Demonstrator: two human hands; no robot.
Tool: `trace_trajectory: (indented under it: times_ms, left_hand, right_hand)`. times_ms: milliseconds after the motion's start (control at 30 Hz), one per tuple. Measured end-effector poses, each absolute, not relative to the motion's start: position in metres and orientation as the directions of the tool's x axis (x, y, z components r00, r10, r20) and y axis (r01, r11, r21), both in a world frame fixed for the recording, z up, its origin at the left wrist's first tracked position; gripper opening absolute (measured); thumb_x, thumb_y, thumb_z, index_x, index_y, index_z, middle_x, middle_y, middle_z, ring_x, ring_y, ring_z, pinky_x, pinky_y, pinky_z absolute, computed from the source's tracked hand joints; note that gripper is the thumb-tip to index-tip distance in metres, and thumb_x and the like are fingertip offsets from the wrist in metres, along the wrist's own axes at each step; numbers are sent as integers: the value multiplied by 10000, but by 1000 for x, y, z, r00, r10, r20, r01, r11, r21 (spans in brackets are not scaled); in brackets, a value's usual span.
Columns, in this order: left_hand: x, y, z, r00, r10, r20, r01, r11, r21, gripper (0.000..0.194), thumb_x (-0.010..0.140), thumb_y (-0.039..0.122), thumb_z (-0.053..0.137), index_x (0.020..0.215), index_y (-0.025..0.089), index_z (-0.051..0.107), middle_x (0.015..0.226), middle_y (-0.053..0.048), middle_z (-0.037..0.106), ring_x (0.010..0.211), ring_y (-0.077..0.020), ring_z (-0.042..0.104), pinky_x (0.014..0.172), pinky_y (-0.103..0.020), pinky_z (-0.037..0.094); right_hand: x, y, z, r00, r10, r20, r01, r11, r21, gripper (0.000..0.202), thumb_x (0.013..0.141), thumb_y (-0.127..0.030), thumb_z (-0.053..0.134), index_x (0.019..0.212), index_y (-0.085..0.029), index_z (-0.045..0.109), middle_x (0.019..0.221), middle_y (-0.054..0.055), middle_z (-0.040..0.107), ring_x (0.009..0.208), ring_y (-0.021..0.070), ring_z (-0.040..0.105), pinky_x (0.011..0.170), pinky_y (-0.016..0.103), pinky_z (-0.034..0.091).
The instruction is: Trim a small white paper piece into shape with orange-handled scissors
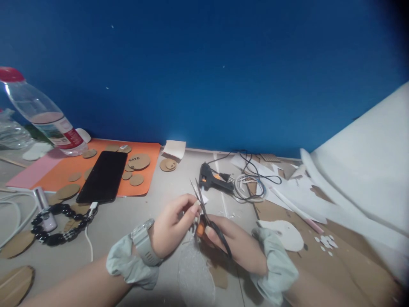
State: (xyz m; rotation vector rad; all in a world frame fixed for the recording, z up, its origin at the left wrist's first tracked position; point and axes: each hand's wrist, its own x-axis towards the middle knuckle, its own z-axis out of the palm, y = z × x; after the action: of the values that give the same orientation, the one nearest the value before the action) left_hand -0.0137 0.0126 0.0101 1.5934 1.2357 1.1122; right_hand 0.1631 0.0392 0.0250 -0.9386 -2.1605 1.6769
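Note:
My right hand [220,238] is wrapped round the handles of a pair of scissors [204,213], whose narrow blades point up and away from me, slightly parted. Close beside the blades, my left hand [177,221] is closed in a pinch, with thumb and fingertips together; whatever is between them is too small to make out. Below the hands lies a pale, rounded flat piece [195,275], next to a scrap of brown cardboard [219,273]. Just beyond the scissors rests a black glue gun [214,179] with an orange trigger.
At the left are a bottle [59,128], a black phone [104,177] on an orange sheet [153,164], cardboard discs [139,161] and a beaded strand [53,238]. Coiled cable [251,189], white paper [295,187] and a white cutout [287,236] lie right. A blue wall [204,85] stands behind.

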Motion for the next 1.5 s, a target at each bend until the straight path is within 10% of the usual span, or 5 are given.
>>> trace_trajectory:
  times_ms: [733, 1100, 1500]
  left_hand:
    - [-14, 13, 10, 113, 981, 155, 215, -176, 961, 193, 938, 247, 419, 799, 172, 531, 710, 9, 556, 669, -123, 522, 651, -232, 418]
    - [-10, 13, 8, 168, 980, 105, 272, -149, 951, 223, 942, 264, 392, 828, 169, 558, 716, 3, 570, 661, -131, 537, 652, -250, 443]
    - [-11, 13, 7, 283, 952, 116, 342, -213, 915, 224, 942, 234, 405, 825, 168, 585, 740, 2, 597, 695, -126, 564, 687, -241, 449]
  right_hand:
    - [162, 37, 18, -733, 657, -177, 252, 21, -967, 453, 877, -593, 443, 711, -172, 455, 642, -33, 418, 588, 108, 381, 559, 230, 348]
    - [153, 32, 21, -300, 936, -186, 159, -143, -977, 294, 813, -429, 606, 945, -176, 532, 699, -6, 557, 605, 140, 526, 546, 255, 441]
    - [153, 34, 22, -333, 931, -147, 267, -56, -962, 179, 857, -363, 542, 863, -186, 514, 702, 11, 595, 583, 135, 544, 514, 240, 434]
